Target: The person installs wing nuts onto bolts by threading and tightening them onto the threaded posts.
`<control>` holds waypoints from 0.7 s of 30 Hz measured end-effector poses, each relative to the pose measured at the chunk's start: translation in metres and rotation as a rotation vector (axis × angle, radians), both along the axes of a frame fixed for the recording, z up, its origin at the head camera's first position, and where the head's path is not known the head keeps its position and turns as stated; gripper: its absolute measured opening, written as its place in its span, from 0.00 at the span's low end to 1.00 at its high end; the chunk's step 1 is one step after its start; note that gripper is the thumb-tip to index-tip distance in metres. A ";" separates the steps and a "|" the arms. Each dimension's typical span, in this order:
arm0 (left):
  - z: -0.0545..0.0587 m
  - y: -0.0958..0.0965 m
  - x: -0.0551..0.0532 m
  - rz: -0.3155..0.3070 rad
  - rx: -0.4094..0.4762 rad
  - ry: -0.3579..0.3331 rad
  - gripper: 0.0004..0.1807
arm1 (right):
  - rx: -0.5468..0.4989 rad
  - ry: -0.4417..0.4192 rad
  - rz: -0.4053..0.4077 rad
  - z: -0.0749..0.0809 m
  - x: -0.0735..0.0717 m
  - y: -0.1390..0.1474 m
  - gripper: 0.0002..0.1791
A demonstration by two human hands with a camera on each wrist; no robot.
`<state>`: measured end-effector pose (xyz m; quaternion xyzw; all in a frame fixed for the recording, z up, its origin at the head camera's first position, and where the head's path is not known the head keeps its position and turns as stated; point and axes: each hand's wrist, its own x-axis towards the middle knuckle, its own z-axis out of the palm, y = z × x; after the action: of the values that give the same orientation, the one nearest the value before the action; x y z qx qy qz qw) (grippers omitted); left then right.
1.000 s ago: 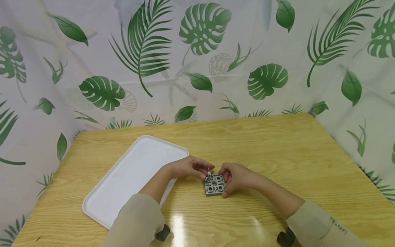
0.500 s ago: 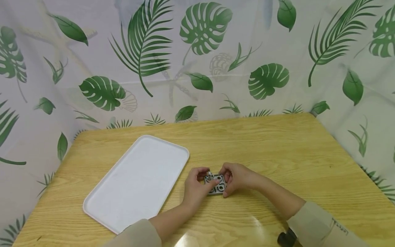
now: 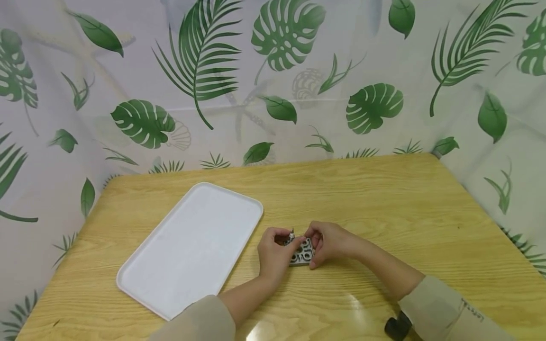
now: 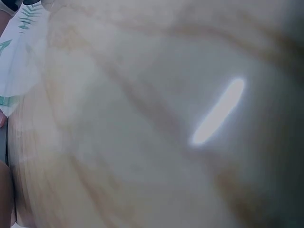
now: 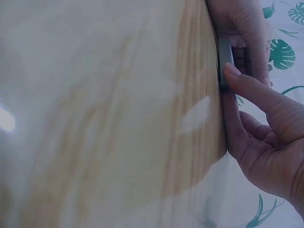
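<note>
A square grey metal plate (image 3: pixel 304 255) with round holes lies on the wooden table; its side edge (image 5: pixel 224 46) shows in the right wrist view. From its far left corner rises a small silver post-like metal piece (image 3: pixel 292 235). My left hand (image 3: pixel 273 253) pinches this piece between thumb and curled fingers, its thumb reaching over the plate and hiding part of it. At the opposite side my right hand (image 3: pixel 330 241) holds the plate's right edge, thumb at the near corner and fingers at the far one. The left wrist view catches only a sliver of plate at its left border.
A white rectangular tray (image 3: pixel 187 246) lies slanted to the left of my hands. The wooden tabletop (image 3: pixel 384 199) reaches back to a leaf-patterned cloth (image 3: pixel 239 85). A black strap piece (image 3: pixel 397 327) hangs by the right sleeve.
My left hand has swung from the far left side to the near left of the plate, its thumb coming over the top toward the silver piece. The right hand has kept its hold.
</note>
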<state>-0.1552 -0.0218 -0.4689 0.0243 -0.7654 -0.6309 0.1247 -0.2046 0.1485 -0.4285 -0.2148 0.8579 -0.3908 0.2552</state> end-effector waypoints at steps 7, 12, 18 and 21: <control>0.000 -0.003 -0.001 -0.043 0.048 -0.016 0.13 | -0.012 -0.007 -0.002 0.001 0.000 -0.001 0.33; 0.010 -0.012 0.000 -0.163 0.023 -0.030 0.10 | -0.012 -0.001 -0.009 0.002 0.001 -0.001 0.32; 0.004 -0.035 -0.024 -0.438 -0.089 -0.088 0.10 | -0.027 -0.006 -0.002 0.001 0.001 -0.001 0.33; 0.012 -0.048 -0.043 -0.649 -0.118 -0.222 0.10 | -0.025 -0.019 -0.008 0.001 0.000 0.000 0.33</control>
<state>-0.1980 -0.0697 -0.4572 -0.1590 -0.7774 -0.5857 -0.1654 -0.2042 0.1483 -0.4271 -0.2109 0.8513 -0.4044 0.2592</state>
